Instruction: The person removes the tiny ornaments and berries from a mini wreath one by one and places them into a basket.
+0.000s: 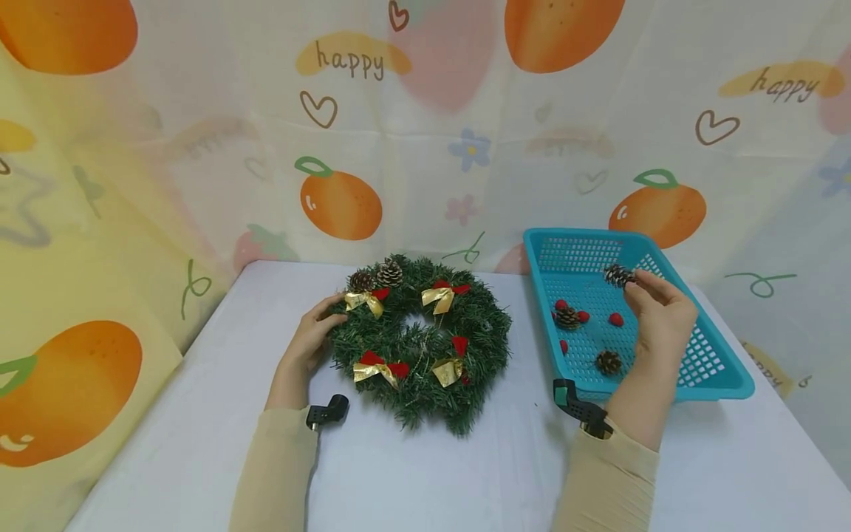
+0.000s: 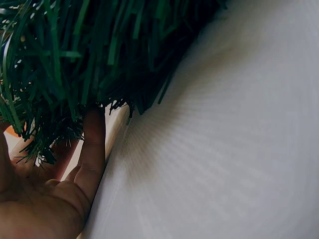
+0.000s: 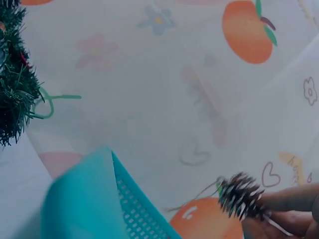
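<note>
My right hand (image 1: pixel 665 314) pinches a pinecone (image 1: pixel 620 276) above the blue plastic basket (image 1: pixel 721 380). Up close in the right wrist view, a thin wire or string trails from the pinecone (image 3: pixel 241 195). On the left, my left hand (image 1: pixel 311 336) holds the outer edge of a green wreath (image 1: pixel 479 318) that lies on the table. Foliage hides some of its fingertips in the left wrist view. The wreath bears several gold bows (image 1: pixel 439 295) with red parts, and two pinecones (image 1: pixel 389 273) at its upper left.
Inside the basket lie a pinecone (image 1: pixel 608 362), another pinecone (image 1: pixel 568 318) and several red balls (image 1: pixel 616 319). A white cloth (image 1: pixel 439 480) covers the table. Behind it hangs a fruit-printed curtain (image 1: pixel 412 185). Each wrist wears a black camera mount (image 1: pixel 329 411).
</note>
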The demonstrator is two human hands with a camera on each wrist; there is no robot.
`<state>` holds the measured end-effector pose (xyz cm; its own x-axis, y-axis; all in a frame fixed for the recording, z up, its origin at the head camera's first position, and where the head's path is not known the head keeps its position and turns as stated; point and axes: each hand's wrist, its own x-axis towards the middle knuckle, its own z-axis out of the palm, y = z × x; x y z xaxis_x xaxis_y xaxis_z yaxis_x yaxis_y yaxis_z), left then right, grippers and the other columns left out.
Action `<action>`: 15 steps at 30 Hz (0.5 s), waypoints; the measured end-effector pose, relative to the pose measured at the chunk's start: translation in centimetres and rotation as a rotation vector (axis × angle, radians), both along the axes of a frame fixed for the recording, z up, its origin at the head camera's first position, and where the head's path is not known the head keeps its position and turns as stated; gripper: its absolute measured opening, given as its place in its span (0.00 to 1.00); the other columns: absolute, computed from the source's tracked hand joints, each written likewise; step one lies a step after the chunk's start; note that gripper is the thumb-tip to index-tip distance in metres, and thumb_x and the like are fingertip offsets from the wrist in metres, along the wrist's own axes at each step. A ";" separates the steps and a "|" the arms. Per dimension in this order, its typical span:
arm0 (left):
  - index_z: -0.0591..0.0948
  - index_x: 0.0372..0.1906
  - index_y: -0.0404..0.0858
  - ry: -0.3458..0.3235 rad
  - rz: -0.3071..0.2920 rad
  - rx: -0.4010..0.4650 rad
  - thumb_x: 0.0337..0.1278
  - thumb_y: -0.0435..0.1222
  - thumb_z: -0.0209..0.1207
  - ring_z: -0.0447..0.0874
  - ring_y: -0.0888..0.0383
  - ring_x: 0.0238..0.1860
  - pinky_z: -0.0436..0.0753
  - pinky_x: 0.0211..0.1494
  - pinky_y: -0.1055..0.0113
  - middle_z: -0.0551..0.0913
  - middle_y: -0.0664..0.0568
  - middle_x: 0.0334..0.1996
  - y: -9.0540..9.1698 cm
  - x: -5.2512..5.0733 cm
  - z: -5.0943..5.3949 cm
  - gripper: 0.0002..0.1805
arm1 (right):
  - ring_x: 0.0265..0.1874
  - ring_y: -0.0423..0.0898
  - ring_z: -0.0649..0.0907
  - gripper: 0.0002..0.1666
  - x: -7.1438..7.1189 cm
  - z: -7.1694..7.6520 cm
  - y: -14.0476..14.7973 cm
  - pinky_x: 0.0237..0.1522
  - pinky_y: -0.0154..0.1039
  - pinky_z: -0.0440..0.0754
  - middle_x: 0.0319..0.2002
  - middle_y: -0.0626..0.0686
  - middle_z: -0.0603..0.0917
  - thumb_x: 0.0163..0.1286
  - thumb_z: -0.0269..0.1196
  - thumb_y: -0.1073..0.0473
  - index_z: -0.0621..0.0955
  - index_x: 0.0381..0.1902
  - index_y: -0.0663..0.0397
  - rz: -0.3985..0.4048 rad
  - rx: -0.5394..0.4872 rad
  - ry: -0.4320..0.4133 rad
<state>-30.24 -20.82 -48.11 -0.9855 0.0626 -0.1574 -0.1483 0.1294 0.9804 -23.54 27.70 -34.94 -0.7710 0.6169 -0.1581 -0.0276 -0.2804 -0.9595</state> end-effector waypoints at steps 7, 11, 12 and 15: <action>0.60 0.77 0.43 0.004 -0.006 0.004 0.70 0.36 0.53 0.41 0.39 0.81 0.40 0.78 0.32 0.46 0.46 0.81 -0.1 0.1 -0.2 0.33 | 0.33 0.30 0.80 0.24 0.3 -0.4 0.4 0.35 0.18 0.79 0.36 0.36 0.77 0.71 0.60 0.61 0.78 0.64 0.52 0.090 0.198 -0.252; 0.60 0.77 0.44 0.003 -0.001 0.003 0.69 0.37 0.53 0.42 0.39 0.81 0.40 0.79 0.32 0.47 0.46 0.81 -0.1 0.1 -0.1 0.33 | 0.32 0.29 0.78 0.25 0.2 -0.8 0.6 0.38 0.19 0.79 0.34 0.35 0.76 0.73 0.57 0.60 0.75 0.67 0.52 0.118 0.284 -0.318; 0.60 0.77 0.44 0.003 0.001 0.004 0.69 0.37 0.53 0.42 0.39 0.81 0.40 0.79 0.32 0.47 0.46 0.81 -0.1 0.1 -0.1 0.33 | 0.33 0.29 0.78 0.25 0.2 -0.9 0.6 0.41 0.20 0.79 0.34 0.35 0.76 0.74 0.56 0.60 0.75 0.68 0.52 0.120 0.303 -0.324; 0.61 0.76 0.43 0.004 0.002 0.011 0.69 0.36 0.53 0.42 0.40 0.81 0.40 0.79 0.33 0.48 0.46 0.81 0.0 0.1 -0.1 0.33 | 0.34 0.29 0.78 0.26 0.1 -1.1 0.7 0.50 0.25 0.79 0.33 0.33 0.75 0.75 0.55 0.59 0.73 0.69 0.51 0.122 0.337 -0.356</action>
<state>-30.17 -20.87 -48.18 -0.9864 0.0619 -0.1525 -0.1445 0.1183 0.9824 -23.47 28.37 -36.03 -0.7748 0.5881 -0.2320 0.3317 0.0658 -0.9411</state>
